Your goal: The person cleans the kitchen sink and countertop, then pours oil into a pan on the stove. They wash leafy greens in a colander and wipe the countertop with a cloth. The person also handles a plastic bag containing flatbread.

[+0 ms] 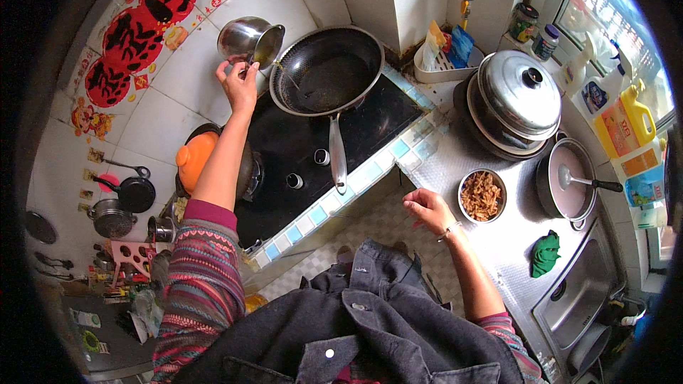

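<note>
My left hand grips the handle of a shiny stainless steel pot, tilted toward the wok. Yellowish oil shows inside its mouth, and a thin stream runs from it into the black wok. The wok rests on the black glass cooktop, its long metal handle pointing back toward me. My right hand hangs near the counter edge with loosely bent fingers and nothing visible in it. Just right of it stands a metal bowl of brown shredded food.
An orange-lidded pot sits beneath my left forearm. On the steel counter are a large lidded pot, a pot of cloudy liquid with a ladle, and a green cloth. A sink lies right; bottles line the window.
</note>
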The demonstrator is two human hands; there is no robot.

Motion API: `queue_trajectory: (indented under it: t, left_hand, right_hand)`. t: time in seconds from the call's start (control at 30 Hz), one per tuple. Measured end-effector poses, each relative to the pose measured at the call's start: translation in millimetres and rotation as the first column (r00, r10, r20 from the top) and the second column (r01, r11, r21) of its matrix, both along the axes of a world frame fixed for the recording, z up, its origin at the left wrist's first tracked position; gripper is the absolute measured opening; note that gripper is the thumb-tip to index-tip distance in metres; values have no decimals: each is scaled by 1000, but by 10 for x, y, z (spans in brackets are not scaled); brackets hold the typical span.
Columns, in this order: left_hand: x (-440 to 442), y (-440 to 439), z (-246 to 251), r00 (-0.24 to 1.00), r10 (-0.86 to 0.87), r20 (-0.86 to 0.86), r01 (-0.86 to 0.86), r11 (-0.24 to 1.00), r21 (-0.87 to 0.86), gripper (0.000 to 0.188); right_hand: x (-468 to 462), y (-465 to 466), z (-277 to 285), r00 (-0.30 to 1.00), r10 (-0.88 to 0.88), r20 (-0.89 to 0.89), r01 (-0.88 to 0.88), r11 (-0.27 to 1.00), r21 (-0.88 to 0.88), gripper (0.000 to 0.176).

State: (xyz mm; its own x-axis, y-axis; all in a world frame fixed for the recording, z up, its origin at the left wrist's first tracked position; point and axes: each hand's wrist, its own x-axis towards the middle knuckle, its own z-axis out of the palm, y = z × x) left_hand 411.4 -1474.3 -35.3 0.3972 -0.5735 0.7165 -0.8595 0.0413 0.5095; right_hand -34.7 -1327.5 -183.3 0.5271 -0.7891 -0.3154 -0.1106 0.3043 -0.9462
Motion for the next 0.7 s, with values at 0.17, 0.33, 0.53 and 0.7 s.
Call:
queue_trajectory:
  t: [0.17,0.33,0.53,0.7]
  left_hand:
    - [242,-87,-92,997,-71,26,72,997,-42,25]
    - [73,-113,-37,990,-138,-25,136,988,-74,21]
    - [-57,-104,31,975,-224,-13,221,969,-107,20]
    - [-57,-108,65,977,-164,135,177,980,-92,17]
  right_hand:
    - [8,3,-21,1000,14,14,-14,1000,0,22]
    - [-25,-30,-42,1000,-5,30,5,1000,5,22]
    - [-38,-60,-8,1000,-10,20,10,1000,9,22]
    - [-47,-86,24,1000,-4,15,4,1000,-9,22]
